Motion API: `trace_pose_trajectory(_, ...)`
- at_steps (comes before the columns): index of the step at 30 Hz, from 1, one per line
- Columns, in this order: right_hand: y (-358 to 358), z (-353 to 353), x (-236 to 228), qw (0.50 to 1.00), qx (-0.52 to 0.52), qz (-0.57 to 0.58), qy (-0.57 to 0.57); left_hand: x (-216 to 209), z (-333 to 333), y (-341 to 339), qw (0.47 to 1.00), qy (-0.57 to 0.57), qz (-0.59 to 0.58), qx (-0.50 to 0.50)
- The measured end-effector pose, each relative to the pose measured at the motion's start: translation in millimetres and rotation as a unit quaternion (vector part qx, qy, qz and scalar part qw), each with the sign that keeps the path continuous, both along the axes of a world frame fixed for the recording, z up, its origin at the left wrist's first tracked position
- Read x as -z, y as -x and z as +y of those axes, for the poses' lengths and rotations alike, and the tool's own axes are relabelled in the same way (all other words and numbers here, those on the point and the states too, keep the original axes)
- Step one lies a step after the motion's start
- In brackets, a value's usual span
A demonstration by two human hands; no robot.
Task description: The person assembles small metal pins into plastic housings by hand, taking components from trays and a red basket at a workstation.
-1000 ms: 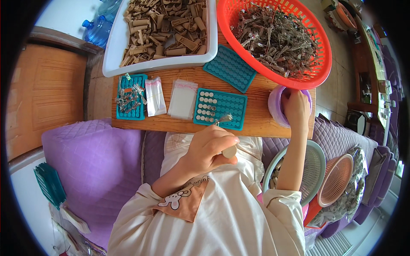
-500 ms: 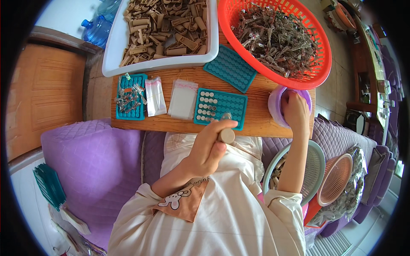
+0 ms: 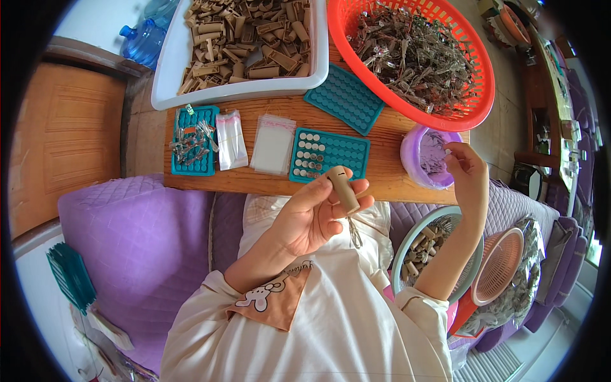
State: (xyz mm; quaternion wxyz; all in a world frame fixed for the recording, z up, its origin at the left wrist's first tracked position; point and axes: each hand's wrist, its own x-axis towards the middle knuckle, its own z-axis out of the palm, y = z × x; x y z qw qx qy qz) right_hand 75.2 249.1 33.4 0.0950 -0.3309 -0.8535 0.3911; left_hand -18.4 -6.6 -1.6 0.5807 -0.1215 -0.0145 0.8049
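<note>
Here we are: my left hand (image 3: 309,223) is palm up in front of my body, thumb on one side and fingers on the other, holding a tan tube (image 3: 344,191) tilted across the fingers, a thin loop of strands (image 3: 355,233) hanging from its lower end over my lap. The tube sits just short of the table (image 3: 385,181), its upper end overlapping, in this view, the near edge of the teal tray (image 3: 349,148) with its white discs (image 3: 309,146). Over to my right hand (image 3: 470,170), well apart from the tube, at the right rim of the purple bowl (image 3: 414,159): fingertips drawn close to the thumb in a narrow pinch, and whether a small piece is caught there I can't tell. And look at the change! Half a second ago that hand was down inside the bowl; now it's up at the rim and the thin grey pieces (image 3: 434,153) inside are in plain sight. The tube has turned too: it was showing me its round end, and now its long side faces up, a small dark slot near the top, the strands swung round toward me.
</note>
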Motion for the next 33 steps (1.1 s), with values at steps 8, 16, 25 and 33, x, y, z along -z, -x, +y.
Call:
trace_pose_trajectory(8,7,-20,-4,0.987,0.043,0.09,0.128,-5,5,0,0.987,-0.037,-0.151,0.041)
trace_pose_trajectory(16,2,-7,4,0.994,0.056,-0.045,-0.087,-1,7,-2,0.984,-0.059,-0.159,0.052)
trace_pose_trajectory(25,0,-1,-20,0.968,-0.027,0.068,0.242,2,17,-5,0.987,-0.079,-0.125,0.067)
trace_pose_trajectory(33,26,-86,-10,0.916,-0.108,0.217,0.319,-5,15,-11,0.994,0.032,-0.085,0.056)
